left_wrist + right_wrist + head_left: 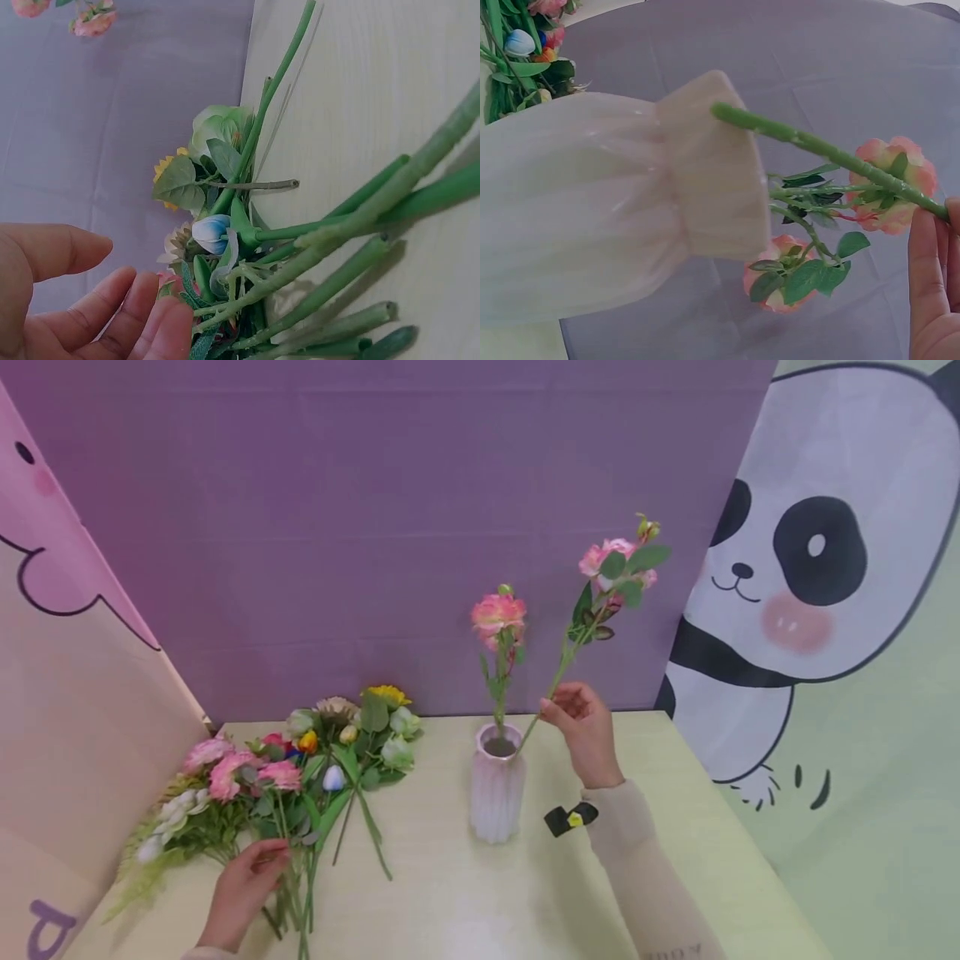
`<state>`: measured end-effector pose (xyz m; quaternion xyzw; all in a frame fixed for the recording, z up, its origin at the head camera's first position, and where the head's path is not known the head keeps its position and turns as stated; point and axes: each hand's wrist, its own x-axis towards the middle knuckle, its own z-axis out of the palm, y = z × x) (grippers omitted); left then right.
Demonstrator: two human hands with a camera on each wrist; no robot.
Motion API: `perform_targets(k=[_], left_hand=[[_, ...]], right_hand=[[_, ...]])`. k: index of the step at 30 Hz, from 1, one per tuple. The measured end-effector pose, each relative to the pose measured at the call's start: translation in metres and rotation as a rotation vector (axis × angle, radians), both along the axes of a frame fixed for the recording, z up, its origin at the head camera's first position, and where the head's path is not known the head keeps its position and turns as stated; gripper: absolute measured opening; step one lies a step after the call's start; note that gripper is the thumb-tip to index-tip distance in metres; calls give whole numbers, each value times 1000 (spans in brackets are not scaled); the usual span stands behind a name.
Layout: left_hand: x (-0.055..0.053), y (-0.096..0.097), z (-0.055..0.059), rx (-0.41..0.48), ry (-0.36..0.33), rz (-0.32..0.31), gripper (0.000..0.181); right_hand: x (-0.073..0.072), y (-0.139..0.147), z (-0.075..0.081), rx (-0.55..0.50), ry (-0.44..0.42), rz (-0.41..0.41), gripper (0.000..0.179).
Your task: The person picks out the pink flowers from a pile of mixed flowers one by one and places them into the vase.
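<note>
In the head view my right hand (587,735) pinches the green stem of a pink artificial flower spray (611,564), which leans up to the right. Its lower end is at the rim of a pale pink ribbed vase (498,797). In the right wrist view that stem (817,150) crosses in front of the vase's flared rim (712,187), its cut tip not inside the mouth. Another pink flower (498,617) stands upright in the vase. My left hand (251,881) is beside the pile's stems (315,255), thumb and fingers apart, gripping nothing.
Several artificial flowers lie piled on the table's left: pink blooms (234,775), a blue-white tulip (333,778), a yellow flower (387,695), and white buds (176,814). A purple backdrop (420,543) stands behind the pale table (420,910). A panda-printed panel (817,635) borders the right.
</note>
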<state>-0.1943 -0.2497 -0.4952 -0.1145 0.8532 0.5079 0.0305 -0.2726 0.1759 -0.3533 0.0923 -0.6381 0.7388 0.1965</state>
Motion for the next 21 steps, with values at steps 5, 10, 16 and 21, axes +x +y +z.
perform_targets(k=[5, 10, 16, 21], left_hand=[[-3, -2, -1, -11, -19, 3, 45], [-6, -4, -2, -11, -16, -1, 45], [-6, -5, -2, -6, -19, -1, 46], [-5, -5, -5, -9, 3, -1, 41]], right_hand=[[-6, 0, 8, -11, 14, 5, 19], [-9, 0, 12, 0, 21, -2, 19], [-15, -2, 5, 27, 46, -13, 19], [-17, -4, -2, 88, 63, -22, 19]])
